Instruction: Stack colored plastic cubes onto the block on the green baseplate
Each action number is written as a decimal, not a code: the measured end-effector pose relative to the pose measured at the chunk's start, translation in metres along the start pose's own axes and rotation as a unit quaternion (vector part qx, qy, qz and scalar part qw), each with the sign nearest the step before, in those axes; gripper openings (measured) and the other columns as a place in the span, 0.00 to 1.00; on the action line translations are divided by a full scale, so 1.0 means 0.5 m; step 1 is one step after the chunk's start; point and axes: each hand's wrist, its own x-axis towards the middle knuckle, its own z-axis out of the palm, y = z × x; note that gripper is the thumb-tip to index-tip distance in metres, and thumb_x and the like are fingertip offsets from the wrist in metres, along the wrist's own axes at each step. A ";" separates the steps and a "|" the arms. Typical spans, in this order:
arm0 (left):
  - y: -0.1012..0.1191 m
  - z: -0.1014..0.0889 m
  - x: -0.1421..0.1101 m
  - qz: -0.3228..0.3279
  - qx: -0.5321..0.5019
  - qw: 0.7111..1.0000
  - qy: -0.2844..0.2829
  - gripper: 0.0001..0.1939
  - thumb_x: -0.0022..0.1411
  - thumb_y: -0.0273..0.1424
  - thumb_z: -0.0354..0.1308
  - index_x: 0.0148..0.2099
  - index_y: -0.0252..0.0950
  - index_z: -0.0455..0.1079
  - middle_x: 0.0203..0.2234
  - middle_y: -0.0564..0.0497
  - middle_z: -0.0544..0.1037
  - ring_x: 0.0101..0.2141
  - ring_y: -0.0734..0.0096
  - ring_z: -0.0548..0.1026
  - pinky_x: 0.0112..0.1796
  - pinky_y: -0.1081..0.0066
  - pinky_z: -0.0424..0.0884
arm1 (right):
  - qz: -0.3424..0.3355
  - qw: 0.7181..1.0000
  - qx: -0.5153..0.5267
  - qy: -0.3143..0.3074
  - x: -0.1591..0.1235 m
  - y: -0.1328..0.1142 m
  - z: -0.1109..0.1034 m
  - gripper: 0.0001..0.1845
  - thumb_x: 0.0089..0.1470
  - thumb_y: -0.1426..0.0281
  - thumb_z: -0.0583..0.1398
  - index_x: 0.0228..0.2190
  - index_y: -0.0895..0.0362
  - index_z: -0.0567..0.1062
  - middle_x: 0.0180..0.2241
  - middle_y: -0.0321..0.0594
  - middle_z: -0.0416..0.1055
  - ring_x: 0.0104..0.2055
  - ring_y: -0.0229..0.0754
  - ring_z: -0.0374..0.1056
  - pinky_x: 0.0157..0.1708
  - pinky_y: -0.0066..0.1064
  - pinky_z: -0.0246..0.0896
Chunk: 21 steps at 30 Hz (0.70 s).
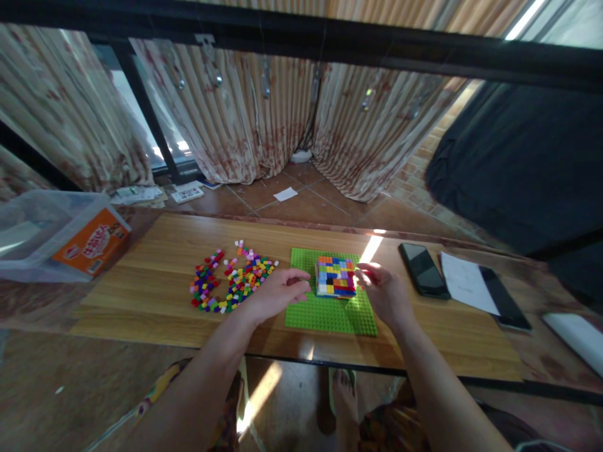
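A green baseplate (330, 320) lies on the wooden table. Standing on it is a low block of many-coloured toy bricks (335, 277), packed into a rectangle. Just left of this block, my left hand (282, 290) reaches over the plate's edge, its fingers apart and nothing seen in them. My right hand (382, 285) is at the block's right side. Its fingertips pinch a small red brick (370, 270), partly hidden by the fingers. Loose small bricks (252, 273) in many colours are spread in a pile left of the plate, beyond my left forearm.
The wooden tabletop (155, 270) carries a black phone (424, 270) on the right. Beside it are a white paper (466, 281) and a dark flat device (506, 298). A clear plastic bin (47, 232) with an orange label stands far left. Patterned curtains (264, 125) hang behind.
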 end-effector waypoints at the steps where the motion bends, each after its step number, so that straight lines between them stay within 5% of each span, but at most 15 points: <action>1: 0.000 0.000 -0.001 0.001 -0.003 1.000 0.000 0.16 0.56 0.32 0.61 0.46 0.31 0.72 0.31 0.46 0.80 0.28 0.73 0.75 0.33 0.71 0.68 | 0.016 0.999 0.027 -0.004 0.003 0.005 0.003 0.20 0.54 0.60 0.56 0.40 0.60 0.79 0.28 0.45 0.78 0.27 0.44 0.73 0.27 0.32 0.63; 9: 0.010 -0.013 -0.008 -0.005 -0.011 1.000 0.017 0.15 0.58 0.30 0.60 0.47 0.30 0.72 0.31 0.47 0.79 0.29 0.73 0.76 0.33 0.72 0.68 | 0.073 0.981 0.166 -0.073 0.024 0.013 0.035 0.28 0.51 0.52 0.58 0.41 0.64 0.78 0.33 0.51 0.78 0.33 0.47 0.75 0.30 0.33 0.68; 16: 0.002 -0.038 -0.014 0.028 -0.042 0.998 0.030 0.15 0.56 0.32 0.63 0.45 0.31 0.72 0.32 0.47 0.79 0.28 0.76 0.75 0.32 0.74 0.68 | 0.063 0.985 0.151 -0.046 0.015 0.006 0.038 0.29 0.49 0.51 0.59 0.40 0.64 0.79 0.33 0.53 0.78 0.31 0.47 0.74 0.28 0.33 0.67; 21: 0.022 -0.101 -0.040 0.056 -0.064 0.993 0.087 0.17 0.55 0.35 0.64 0.45 0.32 0.72 0.34 0.46 0.79 0.30 0.75 0.75 0.33 0.74 0.70 | 0.076 0.984 0.156 -0.036 0.004 -0.007 0.036 0.31 0.48 0.50 0.58 0.40 0.64 0.79 0.32 0.52 0.78 0.30 0.48 0.74 0.27 0.33 0.66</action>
